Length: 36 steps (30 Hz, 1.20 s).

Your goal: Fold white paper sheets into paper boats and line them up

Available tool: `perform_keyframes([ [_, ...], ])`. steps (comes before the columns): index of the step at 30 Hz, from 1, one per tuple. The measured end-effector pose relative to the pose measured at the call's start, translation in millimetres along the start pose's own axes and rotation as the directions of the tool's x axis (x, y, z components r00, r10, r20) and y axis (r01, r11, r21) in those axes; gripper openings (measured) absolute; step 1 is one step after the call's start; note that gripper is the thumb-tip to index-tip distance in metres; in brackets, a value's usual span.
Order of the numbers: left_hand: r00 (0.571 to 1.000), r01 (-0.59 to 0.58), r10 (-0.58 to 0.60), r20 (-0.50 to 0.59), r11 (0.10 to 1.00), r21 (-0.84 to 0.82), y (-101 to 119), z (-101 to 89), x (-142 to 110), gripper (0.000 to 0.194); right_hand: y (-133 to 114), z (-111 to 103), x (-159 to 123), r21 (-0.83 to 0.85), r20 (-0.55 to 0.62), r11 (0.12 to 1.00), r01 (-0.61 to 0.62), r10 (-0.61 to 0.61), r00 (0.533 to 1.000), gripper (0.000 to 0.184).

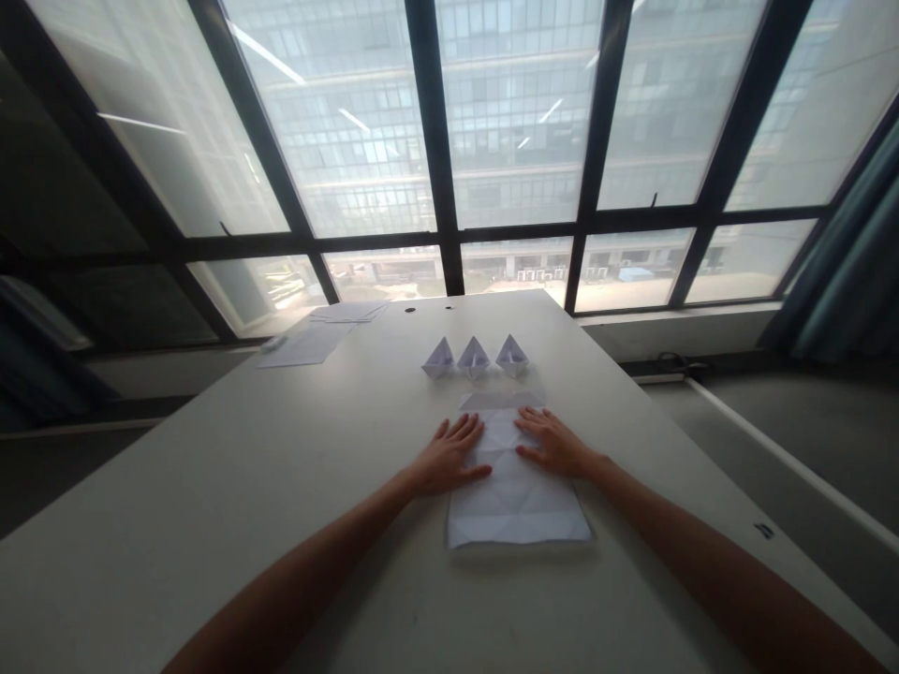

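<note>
A creased sheet of white paper (520, 510) lies on the table in front of me, its near edge lifted slightly. Along its far end runs a folded strip. My left hand (453, 457) rests flat on the sheet's left side, fingers stretched out. On the right side lies my right hand (552, 442), also flat with the fingers apart. Just beyond the sheet stand three folded paper boats in a row: a left boat (439, 359), a middle boat (474, 359) and a right boat (512, 357).
Several loose paper sheets (309, 344) lie at the table's far left. The white table (281, 468) reaches toward large windows with dark frames (449, 234). A small dark fitting (763, 531) sits near the right edge. Curtains (829, 271) hang at the right.
</note>
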<state>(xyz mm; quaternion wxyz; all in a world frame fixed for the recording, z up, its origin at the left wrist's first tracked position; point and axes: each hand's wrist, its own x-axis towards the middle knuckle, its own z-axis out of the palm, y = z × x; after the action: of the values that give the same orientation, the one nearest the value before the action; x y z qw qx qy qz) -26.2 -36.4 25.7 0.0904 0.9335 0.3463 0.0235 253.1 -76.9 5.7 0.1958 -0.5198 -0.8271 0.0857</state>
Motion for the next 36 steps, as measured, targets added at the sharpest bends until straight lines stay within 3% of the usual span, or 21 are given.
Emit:
perform_keyframes([
  [4, 0.999, 0.020, -0.022, -0.035, 0.999, -0.047, -6.6, -1.7, 1.0, 0.091, -1.3, -8.4, -2.9, 0.039, 0.080, 0.996, 0.079, -0.082, 0.993, 0.076],
  [7, 0.989, 0.024, -0.038, -0.140, 0.995, -0.100, -11.8, -4.7, 1.8, 0.086, -2.4, -9.0, -2.6, 0.059, 0.008, 0.995, 0.081, -0.081, 0.997, 0.060],
  [12, 0.967, 0.027, -0.085, -0.242, 0.972, -0.234, -20.5, -4.7, 7.1, 0.048, 4.0, -0.2, 2.4, 0.167, -0.154, 0.983, 0.074, -0.048, 0.987, 0.023],
  [16, 0.953, 0.031, -0.113, -0.280, 0.959, -0.282, -27.6, 1.0, 12.4, 0.028, 8.9, 3.4, 4.5, 0.231, -0.181, 0.970, 0.069, -0.026, 0.983, 0.020],
  [22, 0.907, -0.060, -0.097, -0.409, 0.933, -0.355, -30.6, 6.1, 15.7, 0.021, 6.2, 0.6, 4.6, 0.340, -0.277, 0.937, 0.074, 0.025, 0.960, 0.021],
  [25, 0.862, -0.076, -0.171, -0.478, 0.888, -0.454, -23.3, 1.5, 13.0, 0.025, 3.3, -1.2, 4.6, 0.503, -0.331, 0.864, 0.025, 0.166, 0.929, 0.027],
  [29, 0.757, -0.023, -0.392, -0.522, 0.783, -0.621, -10.2, -5.7, 9.1, 0.037, -2.3, -3.5, 5.9, 0.747, -0.330, 0.665, -0.016, 0.392, 0.859, 0.036],
  [33, 0.643, -0.035, -0.587, -0.492, 0.619, -0.785, -3.3, -7.8, 11.1, 0.044, -12.1, -7.4, 7.9, 0.850, -0.273, 0.527, 0.029, 0.393, 0.878, 0.040],
  [36, 0.637, -0.066, -0.656, -0.404, 0.476, -0.877, -2.4, -7.8, 14.5, 0.045, -18.9, -9.0, 9.3, 0.881, -0.231, 0.473, 0.000, 0.430, 0.873, 0.046],
])
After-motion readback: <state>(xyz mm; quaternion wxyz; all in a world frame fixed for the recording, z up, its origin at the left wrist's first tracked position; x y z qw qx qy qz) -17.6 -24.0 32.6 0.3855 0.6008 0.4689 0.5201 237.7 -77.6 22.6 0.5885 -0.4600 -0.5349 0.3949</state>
